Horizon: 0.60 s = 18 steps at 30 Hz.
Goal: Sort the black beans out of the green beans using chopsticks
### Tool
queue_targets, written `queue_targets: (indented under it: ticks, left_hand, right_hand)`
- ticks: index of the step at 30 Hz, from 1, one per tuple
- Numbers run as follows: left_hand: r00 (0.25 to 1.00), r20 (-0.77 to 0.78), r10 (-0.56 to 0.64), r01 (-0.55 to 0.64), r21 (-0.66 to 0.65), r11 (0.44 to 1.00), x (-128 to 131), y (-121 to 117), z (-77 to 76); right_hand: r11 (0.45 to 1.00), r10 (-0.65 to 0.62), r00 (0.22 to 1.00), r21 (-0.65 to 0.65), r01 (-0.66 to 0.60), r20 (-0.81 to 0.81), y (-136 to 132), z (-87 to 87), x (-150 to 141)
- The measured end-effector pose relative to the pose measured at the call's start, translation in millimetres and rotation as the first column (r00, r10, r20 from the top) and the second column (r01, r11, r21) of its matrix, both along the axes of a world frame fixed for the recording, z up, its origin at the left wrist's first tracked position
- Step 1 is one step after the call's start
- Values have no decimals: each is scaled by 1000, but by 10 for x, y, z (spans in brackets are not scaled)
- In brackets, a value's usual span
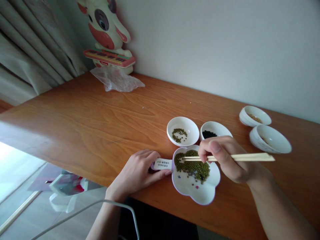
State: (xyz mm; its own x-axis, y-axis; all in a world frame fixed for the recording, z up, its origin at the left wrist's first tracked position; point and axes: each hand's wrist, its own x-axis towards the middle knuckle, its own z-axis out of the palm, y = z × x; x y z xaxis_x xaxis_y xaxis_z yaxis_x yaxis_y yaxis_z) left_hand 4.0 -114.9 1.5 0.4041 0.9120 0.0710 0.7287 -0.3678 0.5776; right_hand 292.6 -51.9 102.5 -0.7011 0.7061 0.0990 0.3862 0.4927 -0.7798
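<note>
My left hand [142, 170] grips the labelled handle [162, 164] of a white flower-shaped dish [205, 195] with a purple rim, at the table's front edge. Green mung beans [197, 171] are heaped across the dish's upper part, with a few scattered lower down. Held in my right hand [228, 158] is a pair of light wooden chopsticks [250, 157], their tips among the beans at the dish's left side. Whether the tips pinch a bean is too small to tell. Just behind stands a white bowl [183, 121] with some green beans in it.
A second white bowl [217, 126] holds black beans, partly hidden by my right hand. Two more bowls [255, 115] [271, 138] stand at the right with pale contents. A cow-shaped toy keyboard [110, 56] and a clear plastic bag [120, 80] are at the back left. A white cable [100, 202] crosses below.
</note>
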Motion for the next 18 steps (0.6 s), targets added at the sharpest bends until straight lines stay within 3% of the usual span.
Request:
queue_targets:
  ticks: [8, 18]
  left_hand:
    - [1000, 2, 4, -4, 9, 1000, -11, 7, -44]
    - [1000, 5, 2, -2, -1, 1000, -7, 3, -23]
  right_hand:
    - [998, -60, 989, -21, 58, -137, 21, -4, 177]
    - [999, 44, 999, -1, -44, -15, 2, 6, 5]
